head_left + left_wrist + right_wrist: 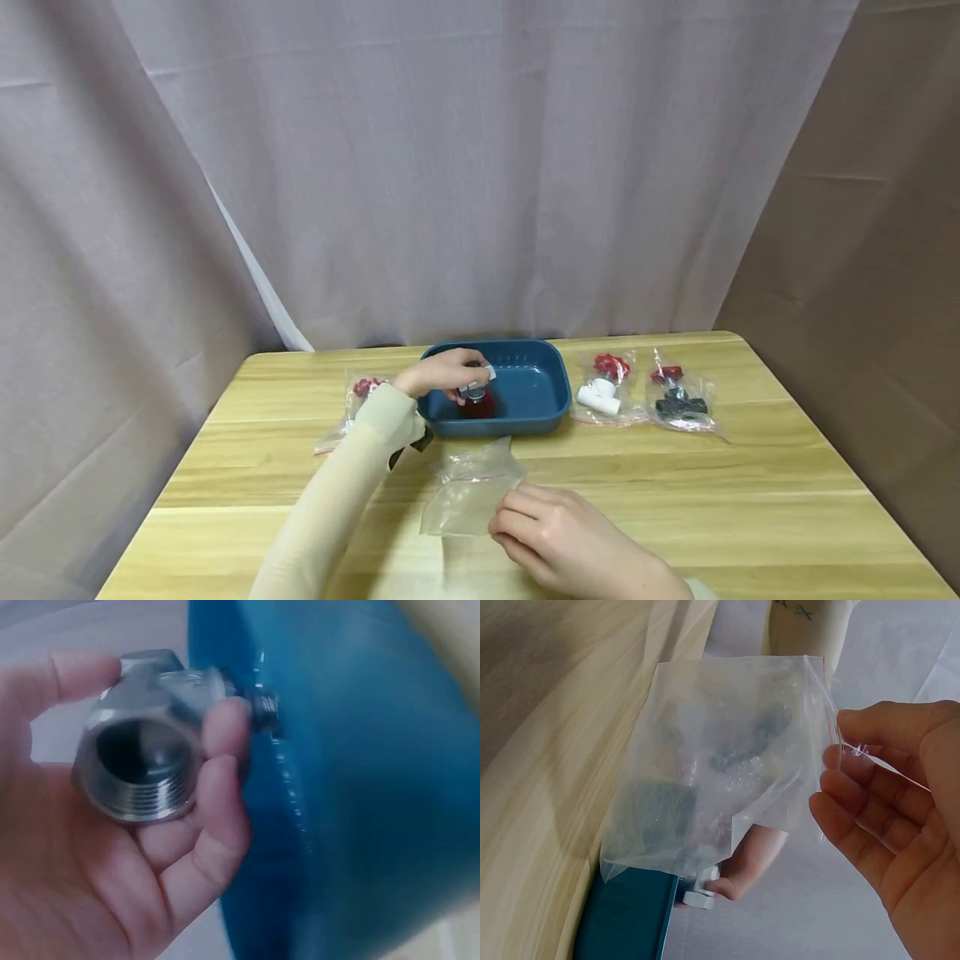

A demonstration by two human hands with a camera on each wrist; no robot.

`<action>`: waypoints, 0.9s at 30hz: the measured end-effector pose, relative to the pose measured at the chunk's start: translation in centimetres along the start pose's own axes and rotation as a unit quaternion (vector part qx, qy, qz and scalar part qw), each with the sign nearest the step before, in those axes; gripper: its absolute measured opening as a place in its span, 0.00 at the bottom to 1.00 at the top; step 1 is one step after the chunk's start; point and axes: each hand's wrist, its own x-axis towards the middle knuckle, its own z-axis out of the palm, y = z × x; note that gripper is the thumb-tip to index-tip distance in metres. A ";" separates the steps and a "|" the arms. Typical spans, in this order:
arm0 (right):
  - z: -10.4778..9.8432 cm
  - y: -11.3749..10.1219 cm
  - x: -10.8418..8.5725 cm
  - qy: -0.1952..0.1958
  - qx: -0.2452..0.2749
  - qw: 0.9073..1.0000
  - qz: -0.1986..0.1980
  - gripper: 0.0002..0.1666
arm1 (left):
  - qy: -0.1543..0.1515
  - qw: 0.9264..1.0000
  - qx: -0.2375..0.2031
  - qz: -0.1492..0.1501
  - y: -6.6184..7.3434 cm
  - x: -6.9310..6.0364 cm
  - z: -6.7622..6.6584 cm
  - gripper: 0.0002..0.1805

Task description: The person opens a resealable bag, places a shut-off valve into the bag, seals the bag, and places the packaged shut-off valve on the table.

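My left hand [444, 372] reaches into the blue plastic basin [502, 427] and grips a metal valve [142, 694]. In the left wrist view, its threaded round opening faces the camera, with fingers and thumb around the body. In the head view, the valve's red handwheel [477, 407] points down inside the basin. Nearer the front, my right hand [558, 533] pinches the edge of a clear zip bag [468, 504] between thumb and fingers. The bag looks flat and holds nothing that I can see; in the right wrist view it hangs from the fingertips.
Right of the basin lie a bagged white valve [598, 397] with a red handwheel and a bagged dark grey valve [681, 406]. Another bagged red-handled valve [366, 388] lies to the left, partly behind my left sleeve. A curtain [480, 183] rises behind the wooden table [750, 517].
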 end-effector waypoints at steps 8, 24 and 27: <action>0.1 0.0 0.1 -0.006 -0.003 1.000 -0.006 0.05 | 0.004 1.000 0.009 0.012 -1.0 -0.1 0.3 0.21; 0.3 0.1 0.0 -0.020 -0.001 1.000 0.006 0.02 | 0.101 0.957 0.270 0.016 -0.2 -0.4 2.6 0.27; 0.4 0.1 -0.1 -0.026 -0.001 1.000 0.009 0.02 | 0.104 0.957 0.269 0.020 -0.5 -0.3 2.8 0.27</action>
